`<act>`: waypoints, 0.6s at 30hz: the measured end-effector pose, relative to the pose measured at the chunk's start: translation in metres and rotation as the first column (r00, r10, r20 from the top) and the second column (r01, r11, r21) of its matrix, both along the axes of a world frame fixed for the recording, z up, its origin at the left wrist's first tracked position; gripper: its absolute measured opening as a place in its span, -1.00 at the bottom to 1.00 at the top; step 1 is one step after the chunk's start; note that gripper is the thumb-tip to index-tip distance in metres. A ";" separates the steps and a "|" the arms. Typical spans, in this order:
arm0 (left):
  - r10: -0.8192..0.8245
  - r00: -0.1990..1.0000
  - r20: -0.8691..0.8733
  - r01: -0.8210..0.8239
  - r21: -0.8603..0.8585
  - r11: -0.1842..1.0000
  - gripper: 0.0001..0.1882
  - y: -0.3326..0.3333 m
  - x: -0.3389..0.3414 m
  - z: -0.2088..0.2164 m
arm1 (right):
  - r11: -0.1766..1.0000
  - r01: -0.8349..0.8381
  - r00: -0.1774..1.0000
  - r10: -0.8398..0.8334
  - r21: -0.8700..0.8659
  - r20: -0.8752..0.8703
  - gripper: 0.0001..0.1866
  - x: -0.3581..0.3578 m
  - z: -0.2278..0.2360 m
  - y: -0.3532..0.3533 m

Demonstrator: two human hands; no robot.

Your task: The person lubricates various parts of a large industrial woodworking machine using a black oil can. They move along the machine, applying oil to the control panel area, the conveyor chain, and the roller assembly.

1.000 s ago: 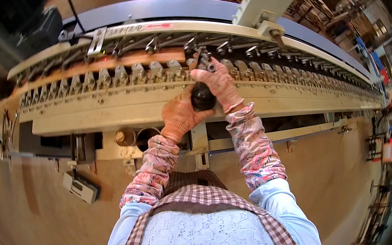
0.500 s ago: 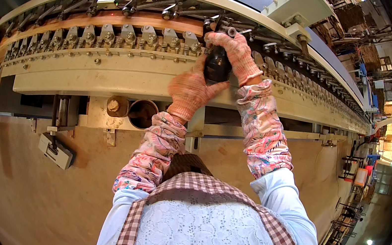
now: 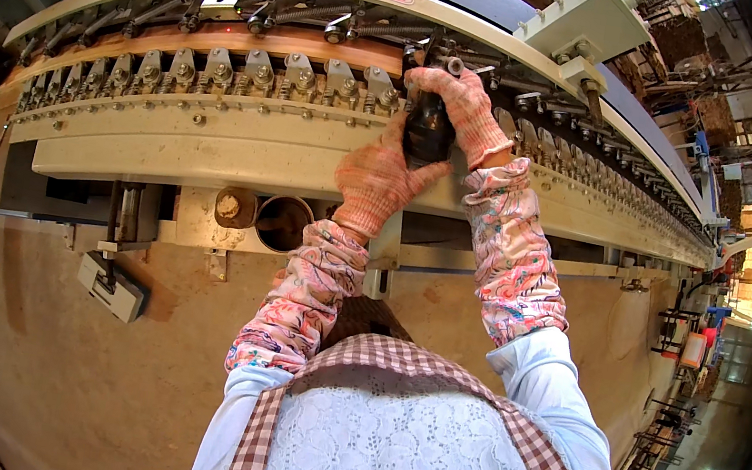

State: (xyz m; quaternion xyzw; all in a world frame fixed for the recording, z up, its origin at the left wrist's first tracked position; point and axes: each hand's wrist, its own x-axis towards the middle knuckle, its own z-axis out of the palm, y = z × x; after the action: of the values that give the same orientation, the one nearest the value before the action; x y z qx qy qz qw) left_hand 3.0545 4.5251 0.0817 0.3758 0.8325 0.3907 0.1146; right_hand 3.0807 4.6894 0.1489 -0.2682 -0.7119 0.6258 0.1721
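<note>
Left hand (image 3: 374, 177), gloved, half open, cups the lower end of the black tool (image 3: 429, 132), thumb spread; right hand (image 3: 460, 103), gloved, fingers curled, grasps its upper end. Tool glossy, rounded, at the cream beam's (image 3: 244, 147) upper edge. Counted: one tool; below the lower edge, one jar (image 3: 247, 207), one open can (image 3: 306, 216).

Most fingers of the left grip (image 3: 372, 179) are hidden behind the black rounded tool (image 3: 430, 133).
</note>
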 end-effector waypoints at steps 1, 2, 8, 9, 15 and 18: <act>-0.004 1.000 0.008 0.004 -0.031 1.000 0.10 0.000 0.000 0.002 | 1.000 0.000 1.000 0.000 0.002 0.006 -0.68 0.000 0.000 0.000; -0.008 1.000 0.016 0.009 -0.063 0.998 0.09 0.000 -0.001 0.005 | 1.000 0.000 1.000 0.000 0.004 0.013 -0.68 0.000 0.000 0.001; 0.002 1.000 -0.012 -0.003 -0.029 1.000 0.06 -0.003 0.004 0.010 | 0.999 0.033 0.998 -0.033 0.008 0.050 -0.67 -0.001 -0.005 0.004; 0.003 1.000 -0.016 -0.003 -0.026 1.000 0.06 -0.003 0.002 0.014 | 0.999 0.028 0.999 -0.029 0.014 0.039 -0.67 -0.001 -0.001 0.002; -0.008 1.000 -0.026 0.009 0.020 1.000 0.06 0.000 0.000 0.006 | 1.000 0.003 1.000 -0.003 0.002 -0.017 -0.66 0.000 -0.006 0.003; -0.017 0.999 -0.037 0.016 -0.036 0.999 0.05 -0.001 0.003 0.011 | 1.000 0.008 0.999 -0.008 0.005 -0.049 -0.68 0.001 -0.004 0.003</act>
State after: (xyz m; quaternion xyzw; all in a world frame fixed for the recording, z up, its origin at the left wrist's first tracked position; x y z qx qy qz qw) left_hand 3.0572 4.5245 0.0929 0.3877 0.8382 0.3678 0.1092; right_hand 3.0820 4.6924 0.1445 -0.2552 -0.7082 0.6295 0.1926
